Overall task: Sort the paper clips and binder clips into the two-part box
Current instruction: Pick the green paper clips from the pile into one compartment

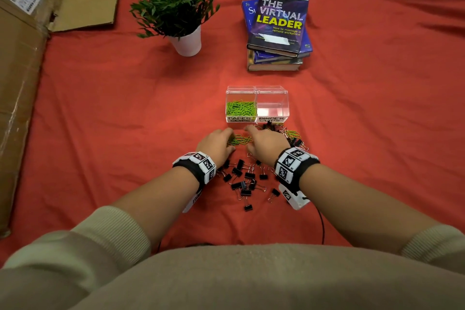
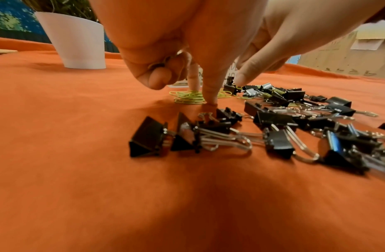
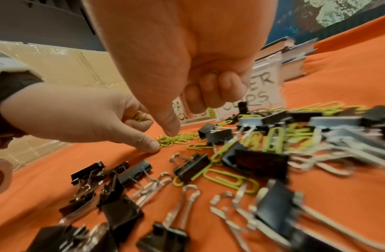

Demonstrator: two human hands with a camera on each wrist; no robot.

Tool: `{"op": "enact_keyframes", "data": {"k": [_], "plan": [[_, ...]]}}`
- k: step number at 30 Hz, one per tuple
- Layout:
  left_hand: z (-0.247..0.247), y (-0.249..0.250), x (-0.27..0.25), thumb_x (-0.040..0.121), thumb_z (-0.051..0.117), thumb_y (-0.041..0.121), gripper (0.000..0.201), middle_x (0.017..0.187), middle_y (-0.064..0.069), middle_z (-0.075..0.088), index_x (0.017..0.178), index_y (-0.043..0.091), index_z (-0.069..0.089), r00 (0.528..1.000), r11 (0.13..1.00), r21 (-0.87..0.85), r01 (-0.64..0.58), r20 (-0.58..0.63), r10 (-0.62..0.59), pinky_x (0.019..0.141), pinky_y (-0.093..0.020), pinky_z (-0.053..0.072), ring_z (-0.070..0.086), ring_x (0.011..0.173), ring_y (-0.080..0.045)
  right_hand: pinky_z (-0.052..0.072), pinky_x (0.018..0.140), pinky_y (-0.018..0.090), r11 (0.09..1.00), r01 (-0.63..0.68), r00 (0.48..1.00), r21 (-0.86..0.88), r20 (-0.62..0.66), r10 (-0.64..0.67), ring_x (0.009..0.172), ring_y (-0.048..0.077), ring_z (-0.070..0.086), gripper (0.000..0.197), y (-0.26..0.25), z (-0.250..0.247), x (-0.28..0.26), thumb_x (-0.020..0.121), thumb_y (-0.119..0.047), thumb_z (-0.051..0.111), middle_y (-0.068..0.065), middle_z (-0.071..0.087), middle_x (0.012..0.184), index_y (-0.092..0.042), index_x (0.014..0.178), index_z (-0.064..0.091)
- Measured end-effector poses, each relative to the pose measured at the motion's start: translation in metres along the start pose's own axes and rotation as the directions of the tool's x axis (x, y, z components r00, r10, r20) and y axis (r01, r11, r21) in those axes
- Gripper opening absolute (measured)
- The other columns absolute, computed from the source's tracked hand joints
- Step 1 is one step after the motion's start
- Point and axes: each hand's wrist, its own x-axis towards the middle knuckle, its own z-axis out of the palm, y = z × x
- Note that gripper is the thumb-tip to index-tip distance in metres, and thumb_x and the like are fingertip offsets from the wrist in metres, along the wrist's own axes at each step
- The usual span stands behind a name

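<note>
Fingertips of both hands meet over loose green wire paper clips [image 1: 239, 140] on the red cloth: left hand [image 1: 216, 145] clutches several, right hand [image 1: 266, 145] curled, thumb [image 3: 172, 129] touching them.

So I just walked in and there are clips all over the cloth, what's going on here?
A person is sorting clips into a clear two-part box. Its paper clip side already holds green paper clips; the binder clip side looks empty. The left hand holds a few green paper clips, and both hands, the right hand too, are gathering a loose pile of them. Black binder clips lie scattered on the cloth.
</note>
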Motion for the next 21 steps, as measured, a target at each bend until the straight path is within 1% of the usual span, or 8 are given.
{"op": "enact_keyframes", "data": {"k": [3,6,9,11,14,16,19,21], "plan": [[-0.002,0.000,-0.001,0.085,0.065,0.032,0.043,0.118,-0.005,0.060,0.124,0.027,0.049,1.000,1.000,-0.010,0.003,-0.019,-0.003,0.087,-0.040,0.051,0.057,0.110,-0.028,0.049,0.060,0.035,0.999,0.006,1.000,-0.032,0.025,-0.005,0.082,0.029,0.066,0.054,-0.009,0.003,0.010,0.094,-0.031,0.048,0.008,0.068,0.096,-0.018,0.142,0.026],[-0.004,-0.002,-0.003,0.086,0.064,0.032,0.049,0.122,-0.004,0.058,0.132,0.030,0.047,1.000,1.000,0.003,0.012,-0.009,-0.012,0.090,-0.038,0.048,0.056,0.114,-0.026,0.051,0.062,0.037,0.999,0.021,1.000,-0.041,0.025,-0.020,0.085,0.030,0.066,0.046,-0.006,0.011,0.012,0.095,-0.035,0.048,0.009,0.067,0.098,-0.015,0.135,0.036],[-0.005,-0.003,-0.004,0.087,0.063,0.032,0.039,0.118,-0.003,0.059,0.125,0.027,0.055,1.000,0.999,0.025,0.027,-0.001,-0.027,0.087,-0.037,0.048,0.056,0.112,-0.026,0.053,0.068,0.039,0.998,0.053,0.999,-0.038,0.008,-0.053,0.088,0.031,0.064,0.033,-0.001,0.019,0.010,0.096,-0.035,0.046,0.010,0.067,0.100,-0.013,0.120,0.045],[-0.005,-0.002,-0.004,0.088,0.062,0.030,0.030,0.114,-0.004,0.060,0.117,0.024,0.059,0.999,0.998,0.038,0.039,0.006,-0.040,0.083,-0.035,0.047,0.057,0.108,-0.026,0.051,0.068,0.038,0.996,0.071,0.997,-0.056,-0.003,-0.071,0.090,0.032,0.063,0.027,0.000,0.023,0.009,0.097,-0.032,0.043,0.011,0.065,0.101,-0.010,0.112,0.048],[-0.005,0.003,-0.005,0.089,0.060,0.027,0.019,0.106,-0.006,0.059,0.106,0.017,0.061,0.999,0.997,0.066,0.034,0.009,-0.034,0.077,-0.036,0.047,0.059,0.100,-0.028,0.044,0.063,0.036,0.992,0.081,0.997,-0.098,-0.004,-0.082,0.092,0.032,0.062,0.026,-0.003,0.025,0.007,0.098,-0.026,0.039,0.012,0.064,0.102,-0.006,0.111,0.049],[-0.004,0.004,-0.006,0.090,0.058,0.026,0.017,0.104,-0.007,0.059,0.103,0.014,0.059,1.000,0.996,0.087,0.020,0.005,-0.021,0.076,-0.038,0.048,0.059,0.098,-0.030,0.042,0.061,0.036,0.994,0.049,0.999,-0.101,0.015,-0.048,0.090,0.032,0.062,0.025,-0.006,0.023,0.005,0.098,-0.023,0.038,0.011,0.064,0.101,-0.005,0.109,0.049],[-0.002,0.005,-0.006,0.093,0.052,0.025,0.022,0.107,-0.011,0.059,0.107,0.009,0.055,1.000,0.989,0.150,-0.007,0.011,0.006,0.077,-0.041,0.048,0.059,0.100,-0.033,0.044,0.062,0.034,1.000,-0.020,0.998,0.001,0.054,0.020,0.082,0.031,0.062,0.021,-0.003,0.013,0.003,0.095,-0.021,0.040,0.010,0.063,0.088,-0.005,0.101,0.051],[-0.002,0.006,-0.006,0.095,0.048,0.024,0.025,0.111,-0.013,0.058,0.110,0.006,0.052,1.000,0.985,0.174,-0.020,0.027,0.016,0.079,-0.041,0.047,0.058,0.102,-0.034,0.046,0.058,0.029,0.982,-0.030,0.998,0.184,0.068,0.017,0.071,0.023,0.059,0.015,0.001,0.001,0.003,0.093,-0.022,0.045,0.004,0.058,0.076,-0.010,0.090,0.052]]}}
